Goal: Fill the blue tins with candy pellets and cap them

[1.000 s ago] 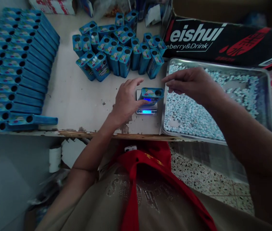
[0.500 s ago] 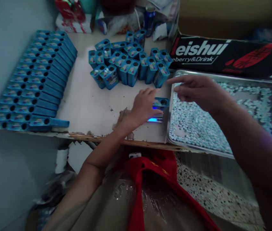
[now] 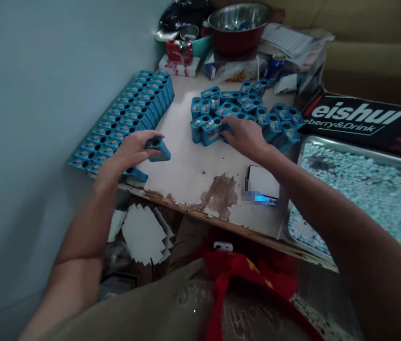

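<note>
The left hand [image 3: 129, 148] is clamped on a box [image 3: 162, 150] just beside the rows [image 3: 126, 118], which appear finished. The right hand [image 3: 248, 137] is at the front of the loose group [image 3: 235, 110], apparently remaining work; its grip cannot be determined.

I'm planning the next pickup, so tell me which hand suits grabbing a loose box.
Probably the right hand: it is at the loose boxes, while the left hand holds another box beside the neat rows.
</note>
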`<state>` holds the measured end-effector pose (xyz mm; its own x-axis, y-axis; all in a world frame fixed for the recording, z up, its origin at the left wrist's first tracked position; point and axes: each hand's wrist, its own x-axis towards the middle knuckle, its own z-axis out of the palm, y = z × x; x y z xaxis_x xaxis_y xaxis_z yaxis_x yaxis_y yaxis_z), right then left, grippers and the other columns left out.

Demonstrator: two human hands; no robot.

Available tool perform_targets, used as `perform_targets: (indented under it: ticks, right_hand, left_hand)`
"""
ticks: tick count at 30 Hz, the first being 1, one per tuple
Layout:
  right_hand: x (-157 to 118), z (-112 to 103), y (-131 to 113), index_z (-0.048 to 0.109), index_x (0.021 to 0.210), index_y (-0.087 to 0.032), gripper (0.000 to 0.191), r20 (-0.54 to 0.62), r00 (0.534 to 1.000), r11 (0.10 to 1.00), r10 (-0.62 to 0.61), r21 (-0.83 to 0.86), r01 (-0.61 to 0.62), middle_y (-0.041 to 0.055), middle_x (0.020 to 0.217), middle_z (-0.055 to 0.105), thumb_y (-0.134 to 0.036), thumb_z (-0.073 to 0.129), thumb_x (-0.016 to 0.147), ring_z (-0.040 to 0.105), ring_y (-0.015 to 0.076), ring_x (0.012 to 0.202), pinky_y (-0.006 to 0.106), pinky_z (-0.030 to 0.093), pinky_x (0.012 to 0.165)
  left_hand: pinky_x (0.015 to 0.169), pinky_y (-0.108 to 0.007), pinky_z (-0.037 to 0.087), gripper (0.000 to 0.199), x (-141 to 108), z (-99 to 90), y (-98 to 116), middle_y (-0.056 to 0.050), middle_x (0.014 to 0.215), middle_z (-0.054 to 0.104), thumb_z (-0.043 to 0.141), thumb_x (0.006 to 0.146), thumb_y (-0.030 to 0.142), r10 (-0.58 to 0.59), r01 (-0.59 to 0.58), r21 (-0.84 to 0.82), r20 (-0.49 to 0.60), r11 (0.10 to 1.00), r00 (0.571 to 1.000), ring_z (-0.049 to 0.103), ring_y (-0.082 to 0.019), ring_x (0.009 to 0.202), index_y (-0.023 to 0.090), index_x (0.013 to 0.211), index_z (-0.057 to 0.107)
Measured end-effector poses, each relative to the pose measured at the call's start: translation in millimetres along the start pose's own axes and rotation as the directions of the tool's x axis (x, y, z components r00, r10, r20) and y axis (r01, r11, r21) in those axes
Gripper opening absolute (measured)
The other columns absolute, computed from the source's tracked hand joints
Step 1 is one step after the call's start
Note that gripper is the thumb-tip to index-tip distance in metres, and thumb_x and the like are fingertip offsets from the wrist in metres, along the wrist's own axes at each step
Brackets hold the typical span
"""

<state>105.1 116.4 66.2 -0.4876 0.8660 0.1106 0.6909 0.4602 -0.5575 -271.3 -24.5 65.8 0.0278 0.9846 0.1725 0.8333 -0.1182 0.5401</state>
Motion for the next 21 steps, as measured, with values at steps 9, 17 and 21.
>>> perform_targets:
  ticks: [9,17,21]
  right_hand:
    - [43.5,28.6,8.6,0.075,0.088,-0.023,0.024,0.046,0.999,0.981,0.020,-0.196,-0.010,0.0095,0.081,0.068,-0.004,0.085,0.099,0.073,0.0377,0.109,0.049,0.052,0.099]
    - [15.1,8.9,4.0,0.087,0.096,-0.025,0.008,0.074,0.996,0.976,0.043,-0.215,-0.026,0.0119,0.102,0.084,-0.024,0.087,0.104,0.077,0.0385,0.116,0.043,0.054,0.092]
    - [-29.9,-24.4,20.0,0.091,0.108,-0.029,0.013,0.027,0.995,0.968,0.101,-0.234,-0.092,0.0111,0.110,0.088,-0.031,0.078,0.108,0.078,0.0410,0.120,0.043,0.053,0.088]
  left_hand:
    - [0.120,-0.053,0.062,0.042,-57.8,-21.6,-36.0,-0.009,0.127,0.085,0.083,0.088,0.060,-0.054,0.042,0.061,0.214,0.997,0.975,0.078,-0.036,0.123,0.033,0.119,0.089]
    - [0.127,-0.080,0.045,0.048,-83.8,24.7,-19.5,-0.007,0.095,0.075,0.079,0.094,0.082,-0.011,0.022,0.130,-0.079,0.991,0.997,0.071,-0.042,0.114,0.035,0.090,0.073]
    - [0.124,-0.087,0.044,0.047,-80.4,16.9,-26.9,-0.005,0.083,0.066,0.075,0.095,0.086,0.061,-0.052,0.111,-0.085,0.992,0.995,0.064,-0.042,0.104,0.040,0.087,0.072]
